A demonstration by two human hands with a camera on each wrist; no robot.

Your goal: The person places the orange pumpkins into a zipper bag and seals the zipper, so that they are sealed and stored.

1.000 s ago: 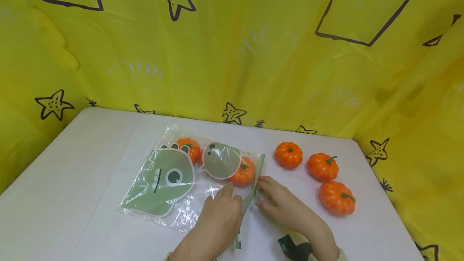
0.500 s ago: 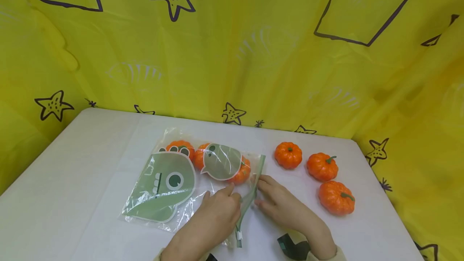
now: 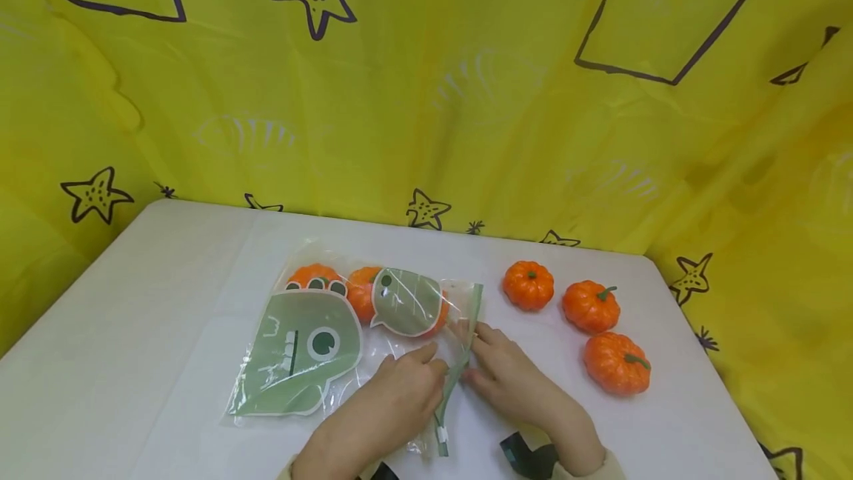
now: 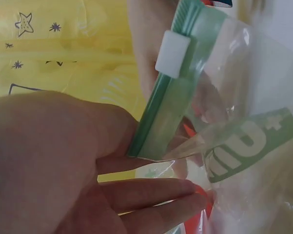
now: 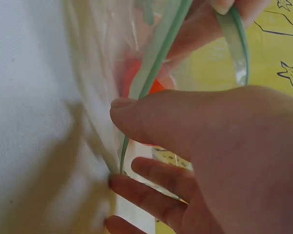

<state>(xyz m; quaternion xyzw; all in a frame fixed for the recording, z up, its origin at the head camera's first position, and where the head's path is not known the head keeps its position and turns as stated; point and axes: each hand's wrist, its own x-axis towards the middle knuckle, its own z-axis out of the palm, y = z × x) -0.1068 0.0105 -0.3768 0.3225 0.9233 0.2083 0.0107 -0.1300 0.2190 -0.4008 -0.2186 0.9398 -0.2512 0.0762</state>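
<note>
Yellow cloth (image 3: pixel 386 95), printed with starfish outlines, backs the white worktop (image 3: pixel 166 332). Principal risk at my fingertips, as I judge it: the film is thin and glossy, so an uneven pull could let one edge slip away or fold the mouth flat. My left hand (image 3: pixel 406 387) pinches the green zip strip (image 3: pixel 477 298), thumb to one side and fingers to the other; my right hand (image 3: pixel 503 372) grips it farther along, only film between thumb and forefinger, other fingers loosely spread. Right wrist view: the strip's two lips stand apart. White slider (image 4: pixel 172 53): near end of the strip; twisting there might jam it.

Outward, the clear bag (image 3: pixel 300 361) lies mid-worktop, mouth toward the right edge. Three bagged pumpkins (image 3: pixel 361 291) sit in a row along its far side; the one nearest the mouth, partly behind a green print (image 3: pixel 408 302), might roll out if the bag tilts. Three loose pumpkins (image 3: pixel 529 285) rest toward the far right corner; a brush from my right arm (image 3: pixel 576 435) could roll the nearest toward the right edge.
</note>
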